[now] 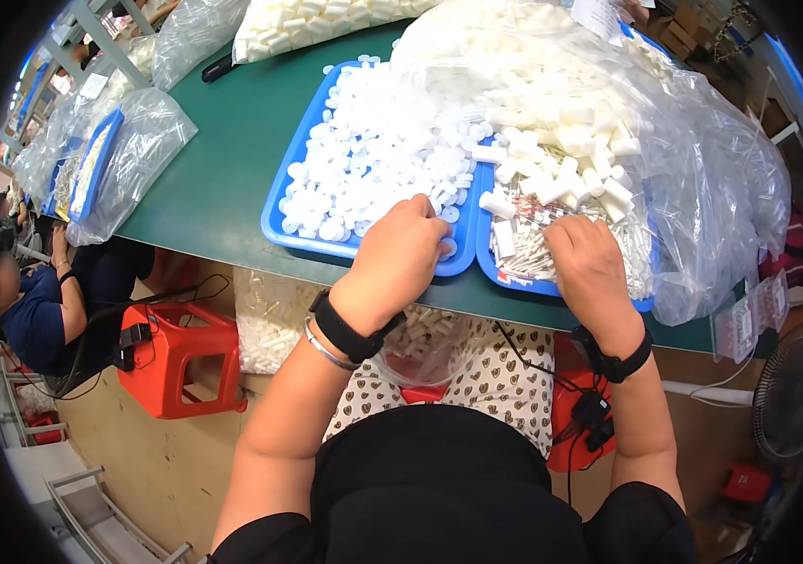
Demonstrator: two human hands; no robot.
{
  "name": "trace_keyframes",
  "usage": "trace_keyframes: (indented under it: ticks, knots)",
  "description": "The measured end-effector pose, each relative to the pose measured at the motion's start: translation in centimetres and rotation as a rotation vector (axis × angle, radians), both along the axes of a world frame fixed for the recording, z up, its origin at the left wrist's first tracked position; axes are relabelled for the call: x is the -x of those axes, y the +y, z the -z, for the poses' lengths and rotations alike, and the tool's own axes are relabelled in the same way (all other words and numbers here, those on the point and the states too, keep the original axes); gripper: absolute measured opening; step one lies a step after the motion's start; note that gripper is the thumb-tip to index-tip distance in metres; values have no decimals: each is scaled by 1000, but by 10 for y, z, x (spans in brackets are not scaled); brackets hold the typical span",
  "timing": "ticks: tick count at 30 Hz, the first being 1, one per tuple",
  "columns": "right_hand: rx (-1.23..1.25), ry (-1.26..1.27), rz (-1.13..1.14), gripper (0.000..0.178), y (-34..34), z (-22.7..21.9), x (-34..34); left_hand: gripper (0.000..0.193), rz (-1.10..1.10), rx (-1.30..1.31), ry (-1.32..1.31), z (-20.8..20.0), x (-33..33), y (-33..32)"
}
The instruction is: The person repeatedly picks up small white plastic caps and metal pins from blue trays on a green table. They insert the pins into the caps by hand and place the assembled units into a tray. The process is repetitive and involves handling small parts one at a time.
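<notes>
My left hand (399, 246) is over the front right part of a blue tray (274, 211) heaped with small translucent white round caps (345, 164). Its fingers are curled together beside a few loose caps, and whatever is between the fingertips is hidden. At the right-hand blue tray (514, 280), my right hand (594, 268) has its fingers bent down and pressed together over a pile of thin, pale, stick-like pieces (530, 252). What those fingertips hold, I cannot make out. White foam-like cylinders (566, 179) lie just beyond, spilling onto the sticks.
A large clear plastic bag (702, 188) of cylinders leans over the right tray, and another full bag (317, 26) lies at the back of the green table (218, 188). Red stools (180, 362) stand below. At left a person (39, 305) sits; a fan (796, 390) is at right.
</notes>
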State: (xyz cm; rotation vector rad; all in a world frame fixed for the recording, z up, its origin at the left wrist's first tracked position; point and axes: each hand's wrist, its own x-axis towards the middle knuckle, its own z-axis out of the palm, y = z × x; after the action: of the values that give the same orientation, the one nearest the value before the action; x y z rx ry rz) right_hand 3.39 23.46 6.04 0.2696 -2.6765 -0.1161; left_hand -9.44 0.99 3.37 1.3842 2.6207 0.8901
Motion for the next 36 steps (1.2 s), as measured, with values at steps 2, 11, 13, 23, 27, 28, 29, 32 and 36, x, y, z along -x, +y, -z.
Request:
trace_keyframes:
  ticks: [2, 11, 13, 23, 27, 28, 29, 32, 36]
  knots:
    - [13, -16, -16, 7, 0, 1, 1, 21, 24, 36, -14, -5, 4, 1]
    - [359, 119, -43, 12, 3, -12, 1, 18, -49, -418, -486, -7, -11, -7]
    - [463, 176, -35, 14, 5, -16, 2, 25, -104, -614, -855, -8, -26, -7]
    - [731, -48, 65, 31, -20, -30, 6, 30, 43, -1039, -2072, 22, -88, -11]
    - [790, -268, -53, 43, -25, -29, -8, 32, -62, -1109, -2113, 22, -94, -13]
    - [797, -237, -50, 41, -34, -32, -12, 32, -39, -1144, -2161, 26, -96, -14]
    - [842, -269, -49, 39, -40, -30, -18, 33, -14, -1178, -2209, 32, -97, -15]
    - [859, -263, -72, 31, -53, -20, -34, 34, -42, -1212, -2290, 34, -102, -14]
    - [668, -212, -151, 16, -61, -11, -41, 32, -49, -1245, -2316, 34, -108, -12]
